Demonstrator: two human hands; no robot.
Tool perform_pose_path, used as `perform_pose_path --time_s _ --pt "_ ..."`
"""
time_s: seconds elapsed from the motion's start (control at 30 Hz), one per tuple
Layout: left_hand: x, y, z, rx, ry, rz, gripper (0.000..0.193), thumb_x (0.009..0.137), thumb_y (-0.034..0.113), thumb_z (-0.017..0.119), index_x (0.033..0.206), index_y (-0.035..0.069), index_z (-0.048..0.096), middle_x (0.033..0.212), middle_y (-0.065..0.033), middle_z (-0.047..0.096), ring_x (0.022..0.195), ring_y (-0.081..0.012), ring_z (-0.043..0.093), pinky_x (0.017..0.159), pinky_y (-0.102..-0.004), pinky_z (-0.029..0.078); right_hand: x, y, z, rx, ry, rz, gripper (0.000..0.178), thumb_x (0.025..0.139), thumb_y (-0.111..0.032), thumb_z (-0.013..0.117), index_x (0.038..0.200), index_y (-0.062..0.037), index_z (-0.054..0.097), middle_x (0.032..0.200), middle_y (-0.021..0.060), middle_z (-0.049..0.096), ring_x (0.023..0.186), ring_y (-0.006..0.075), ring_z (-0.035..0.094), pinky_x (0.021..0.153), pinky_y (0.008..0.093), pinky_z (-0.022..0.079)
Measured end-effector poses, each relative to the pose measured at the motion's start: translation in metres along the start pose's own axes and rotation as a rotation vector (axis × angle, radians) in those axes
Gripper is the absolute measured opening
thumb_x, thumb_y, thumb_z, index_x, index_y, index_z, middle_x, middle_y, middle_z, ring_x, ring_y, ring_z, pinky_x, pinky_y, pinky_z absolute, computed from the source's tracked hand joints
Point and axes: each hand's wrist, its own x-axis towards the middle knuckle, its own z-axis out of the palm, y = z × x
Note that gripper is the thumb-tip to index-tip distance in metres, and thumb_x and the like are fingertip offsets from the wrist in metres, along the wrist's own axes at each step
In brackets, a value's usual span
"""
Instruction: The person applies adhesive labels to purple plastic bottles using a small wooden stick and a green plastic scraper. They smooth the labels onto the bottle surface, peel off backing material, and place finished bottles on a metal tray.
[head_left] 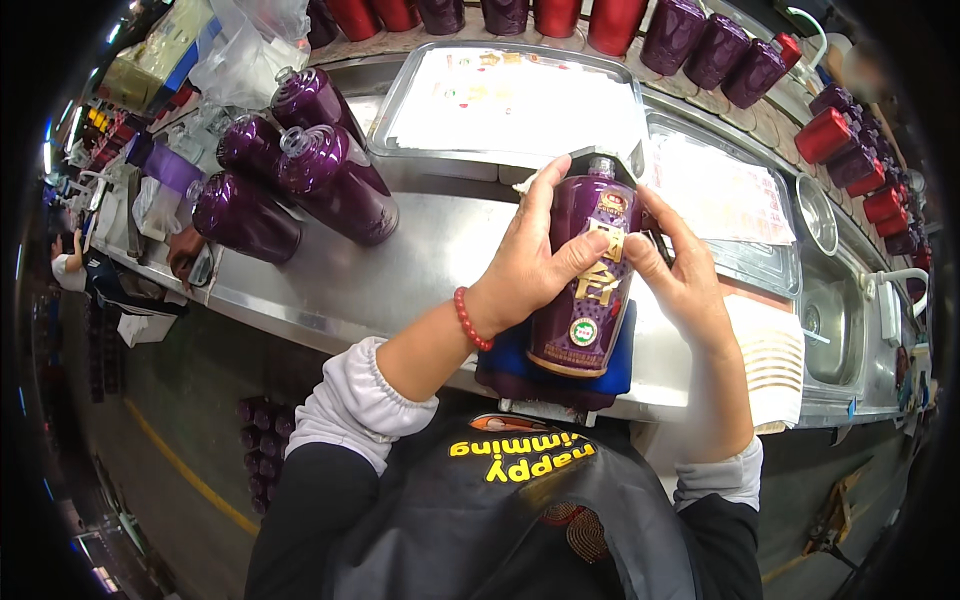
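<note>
A glossy purple bottle (568, 335) with a bare neck leans back in front of me, its base toward me, on a dark blue padded rest (622, 350). Gold characters, a small red-and-gold emblem and a round green-and-white badge mark its front. My left hand (535, 245) grips the bottle's left side, thumb pressed on the gold characters. From the right, my right hand (682, 275) holds it too, its thumb close to the other on the front. The fingertips behind the bottle are partly hidden.
Several plain purple bottles (340, 190) stand on the steel bench (330, 290) at left. Beyond my hands lies a metal tray (385, 135) of printed sheets; another tray (790, 265) is at right, near a towel (762, 365) and sink (835, 325). Red and purple bottles (672, 35) line the conveyor behind.
</note>
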Motion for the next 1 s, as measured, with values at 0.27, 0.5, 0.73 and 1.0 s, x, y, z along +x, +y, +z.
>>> perform_pose_path --time_s 0.27,0.5,0.73,1.0 --pt "0.012 0.018 -0.001 -0.272 -0.049 -0.148 0.068 0.100 0.022 0.064 0.151 -0.001 0.026 0.134 -0.0154 0.054 0.120 -0.0168 0.055 0.103 -0.0323 0.046 0.013 -0.009 -0.002 0.072 -0.009 0.076 0.063 0.093 -0.040 0.071 0.134 0.0060 0.056 0.121 0.0223 0.065 0.115 0.0288 0.062 0.100 0.0373 0.047" --pt "0.015 0.013 0.001 -0.116 -0.013 -0.070 0.069 0.094 0.031 0.071 0.142 -0.005 0.037 0.130 -0.0177 0.053 0.116 -0.0197 0.056 0.102 -0.0338 0.045 0.017 -0.010 0.004 0.114 0.019 0.126 0.053 0.093 -0.032 0.072 0.128 0.0060 0.059 0.115 0.0197 0.067 0.109 0.0255 0.063 0.095 0.0353 0.048" --pt "0.015 0.014 -0.003 -0.283 -0.087 -0.134 0.057 0.105 0.029 0.056 0.148 0.001 0.031 0.131 -0.0128 0.055 0.116 -0.0150 0.057 0.100 -0.0299 0.047 0.012 -0.007 0.003 0.280 -0.017 0.213 0.055 0.101 -0.040 0.061 0.134 0.0044 0.056 0.118 0.0158 0.065 0.112 0.0220 0.061 0.099 0.0334 0.046" --pt "0.006 0.004 -0.006 -0.291 -0.140 -0.060 0.070 0.102 0.025 0.060 0.155 0.003 0.021 0.140 -0.0184 0.049 0.124 -0.0209 0.055 0.105 -0.0346 0.046 -0.006 -0.005 0.006 0.211 -0.006 0.090 0.074 0.098 -0.045 0.065 0.149 0.0029 0.043 0.135 0.0196 0.057 0.127 0.0259 0.053 0.108 0.0364 0.040"
